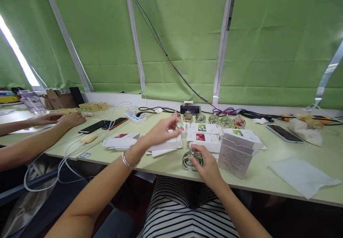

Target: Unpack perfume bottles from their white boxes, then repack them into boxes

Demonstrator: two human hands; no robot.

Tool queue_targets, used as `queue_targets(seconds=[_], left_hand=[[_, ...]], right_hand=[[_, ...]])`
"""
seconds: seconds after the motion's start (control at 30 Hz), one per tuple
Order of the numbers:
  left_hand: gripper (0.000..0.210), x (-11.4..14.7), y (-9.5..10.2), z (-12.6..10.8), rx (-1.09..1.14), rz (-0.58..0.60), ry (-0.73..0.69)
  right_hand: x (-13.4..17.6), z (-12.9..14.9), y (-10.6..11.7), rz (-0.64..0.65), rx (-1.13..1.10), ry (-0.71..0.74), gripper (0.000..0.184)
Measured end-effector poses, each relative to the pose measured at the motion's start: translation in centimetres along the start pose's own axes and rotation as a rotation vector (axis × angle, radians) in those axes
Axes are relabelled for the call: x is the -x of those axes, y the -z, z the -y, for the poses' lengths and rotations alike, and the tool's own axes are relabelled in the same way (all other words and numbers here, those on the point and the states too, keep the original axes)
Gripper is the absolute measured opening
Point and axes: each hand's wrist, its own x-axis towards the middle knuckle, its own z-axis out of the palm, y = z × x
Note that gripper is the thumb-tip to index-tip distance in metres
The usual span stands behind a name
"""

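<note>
My right hand (209,165) grips a round, clear glass perfume bottle (187,160) with a green tint near the table's front edge. The bottle's metal spray neck is bare, with my thumb and fingers around its right side. Slightly blurred, my left hand (162,131) is raised above the boxes and pinches a small clear, greenish cap (179,125). Beside my right hand a white carton (234,156) stands upright with its top flap up. Flat white boxes (205,141) with red or green flower pictures lie behind the bottle.
Several round perfume bottles (213,119) stand in a row at the back. White paper (304,175) and a phone (285,133) lie to the right. At left are a power strip (135,118), dark phones (93,126), loose white cables (60,166) and another person's hands (71,119).
</note>
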Motion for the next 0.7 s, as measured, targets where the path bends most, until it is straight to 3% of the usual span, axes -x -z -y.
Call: queue_targets(seconds=[0.1, 0.2, 0.43, 0.57, 0.7], left_hand=[[0.021, 1.9, -3.5, -2.4, 0.212, -0.021, -0.081], [0.021, 2.3, -5.3, -2.6, 0.275, -0.075, -0.018], [0.018, 2.1, -5.6, -2.1, 0.206, -0.008, 0.008], [0.019, 2.1, -5.5, -2.2, 0.137, 0.019, -0.007], [0.019, 2.2, -5.8, -2.1, 0.095, 0.068, -0.009]], right_hand=[[-0.1, 0.1, 0.1, 0.001, -0.033, -0.059, 0.030], [-0.1, 0.0, 0.0, -0.016, -0.073, -0.109, 0.033], [0.0, 0.0, -0.1, -0.050, -0.127, -0.186, 0.038], [0.1, -0.2, -0.4, -0.067, -0.145, -0.163, 0.034], [0.2, -0.4, -0.5, -0.113, -0.111, -0.109, 0.046]])
